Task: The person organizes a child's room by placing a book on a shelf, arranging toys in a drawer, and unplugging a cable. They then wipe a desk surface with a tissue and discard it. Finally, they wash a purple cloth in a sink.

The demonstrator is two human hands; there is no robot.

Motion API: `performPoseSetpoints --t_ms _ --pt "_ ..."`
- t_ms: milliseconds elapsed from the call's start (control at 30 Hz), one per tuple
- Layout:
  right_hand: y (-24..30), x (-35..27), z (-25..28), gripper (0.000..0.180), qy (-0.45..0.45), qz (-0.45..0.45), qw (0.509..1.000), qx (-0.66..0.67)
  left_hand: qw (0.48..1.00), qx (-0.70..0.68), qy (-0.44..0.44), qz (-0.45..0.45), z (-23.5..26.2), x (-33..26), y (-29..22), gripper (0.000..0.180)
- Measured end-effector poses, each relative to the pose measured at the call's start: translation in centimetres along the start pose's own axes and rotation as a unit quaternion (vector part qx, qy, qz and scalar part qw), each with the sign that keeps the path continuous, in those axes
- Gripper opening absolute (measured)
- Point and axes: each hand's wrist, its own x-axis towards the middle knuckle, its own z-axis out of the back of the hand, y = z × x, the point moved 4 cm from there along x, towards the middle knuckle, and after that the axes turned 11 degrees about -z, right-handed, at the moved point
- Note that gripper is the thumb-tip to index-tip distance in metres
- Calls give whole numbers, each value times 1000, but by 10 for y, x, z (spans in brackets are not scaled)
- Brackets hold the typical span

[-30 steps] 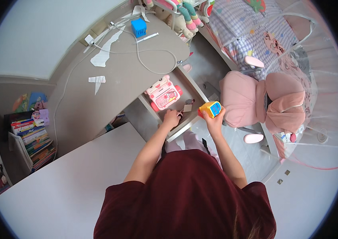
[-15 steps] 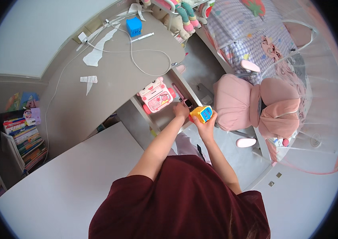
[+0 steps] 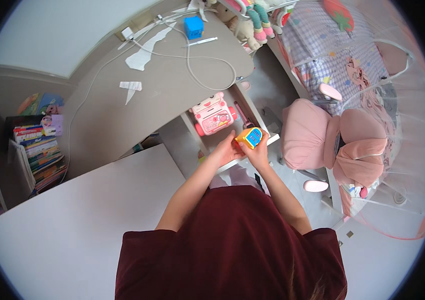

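Over the open drawer point(image 3: 222, 137) of a grey-brown desk point(image 3: 172, 95), both hands held a small yellow toy point(image 3: 249, 137) with a blue front: the left hand point(image 3: 227, 149) curled against its left side, the right hand point(image 3: 258, 152) wrapped under and behind it, fingers closed on it. Just beyond the toy, a pink toy point(image 3: 213, 114) lay in the drawer, with a slim pink thing beside it, too small to tell. On the desk top lay a white cable point(image 3: 207, 57) in a loose loop, torn scraps of white paper point(image 3: 131, 86), a blue cube point(image 3: 193, 26) and a pen point(image 3: 202, 41) near the far edge. A second, pale desk top point(image 3: 72, 220) stretched at the person's left. Far left stood a low shelf of books point(image 3: 35, 150). At the right sat a pink padded chair point(image 3: 337, 142), and behind it a bed point(image 3: 332, 55) with a checked lilac cover under a sheer canopy. Plush toys point(image 3: 252, 20) crowded the bed's near corner. A pale grey floor point(image 3: 397, 260) ran below.
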Motion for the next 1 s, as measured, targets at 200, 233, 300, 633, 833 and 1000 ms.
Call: performPoseSetpoints --t_ms 200,233,300,633,833,1000 --pt "-9 4 -49 50 128 -76 976 160 980 133 -84 -125 31 -37 -28 42" --pt "-4 5 -49 48 130 -78 970 189 968 166 -109 -150 41 -41 -31 40" --pt "4 8 -40 45 113 -77 968 208 932 242 -181 -201 45 -48 -39 35" --pt "-18 32 4 62 52 26 983 -173 429 852 -112 -279 43 -12 -41 14" --pt "-4 25 2 67 43 50 972 -226 290 933 -143 -156 52 -4 -26 15" --pt "-8 28 -8 68 24 45 942 -330 254 942 -122 -184 52 -12 -21 23"
